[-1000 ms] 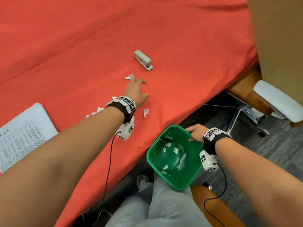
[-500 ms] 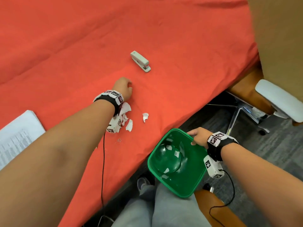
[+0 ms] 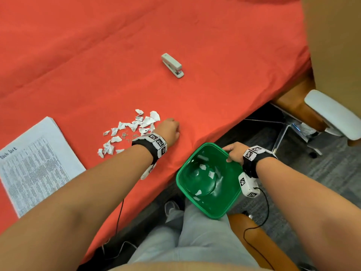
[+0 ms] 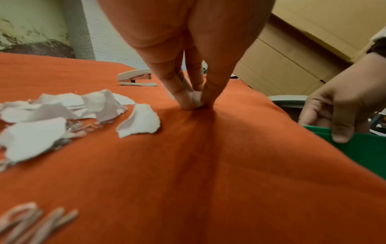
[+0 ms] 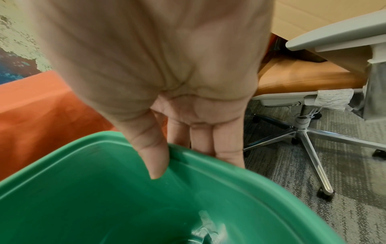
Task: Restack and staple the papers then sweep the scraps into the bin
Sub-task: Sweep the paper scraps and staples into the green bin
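Scraps [image 3: 132,130] could be scattered short of the bin [image 3: 224,210], gripped at its rim by the right hand [image 3: 234,151], since only one piece is pinched by the left hand [image 3: 170,129].

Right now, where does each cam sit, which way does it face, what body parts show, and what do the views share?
Head: worn on the head, faces forward and down at the red table, stapler, scraps; shows both forearms, legs.
Left wrist: looks along the left hand, whose fingertips pinch a small scrap on the cloth.
Right wrist: looks along the right hand holding the green bin, chair behind.
Shared: all three show the bin; head and left wrist share stapler and scraps.
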A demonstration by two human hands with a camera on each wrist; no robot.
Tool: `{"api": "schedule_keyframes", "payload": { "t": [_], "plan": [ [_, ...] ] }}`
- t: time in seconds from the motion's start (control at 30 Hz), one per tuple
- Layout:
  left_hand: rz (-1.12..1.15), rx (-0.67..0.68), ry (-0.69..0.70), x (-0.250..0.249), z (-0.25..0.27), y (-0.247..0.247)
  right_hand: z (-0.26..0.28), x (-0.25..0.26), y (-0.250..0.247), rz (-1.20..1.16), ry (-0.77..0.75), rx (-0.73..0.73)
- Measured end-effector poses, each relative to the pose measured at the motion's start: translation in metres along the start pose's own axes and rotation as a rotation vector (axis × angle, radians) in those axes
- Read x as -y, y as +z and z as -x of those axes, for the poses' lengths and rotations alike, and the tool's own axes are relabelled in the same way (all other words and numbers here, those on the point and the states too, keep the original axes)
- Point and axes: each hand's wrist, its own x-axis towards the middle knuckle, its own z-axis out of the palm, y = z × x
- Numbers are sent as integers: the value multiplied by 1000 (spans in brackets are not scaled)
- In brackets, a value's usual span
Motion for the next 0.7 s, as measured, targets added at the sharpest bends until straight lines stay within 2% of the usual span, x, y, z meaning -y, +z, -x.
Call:
{"api": "schedule_keyframes", "payload": {
  "t": [0.13, 0.23, 0.33, 0.47, 0.57, 0.7],
  "plan": [
    [51, 4, 18, -13, 15, 4, 5, 0, 2, -5, 3, 3],
    [162, 2, 88, -37, 41, 12, 8, 0, 3, 2, 8, -1],
    [281, 85, 156, -60, 64, 30, 9, -2, 5, -6, 8, -17],
    [319, 195, 135, -58, 73, 41, 7, -3, 7, -21, 26, -18],
    [342, 100, 108, -42, 71, 27, 5, -2, 7, 0, 32, -26],
    [337, -183, -70, 3, 48, -3, 3, 0, 8, 15, 31, -32]
  ]
}}
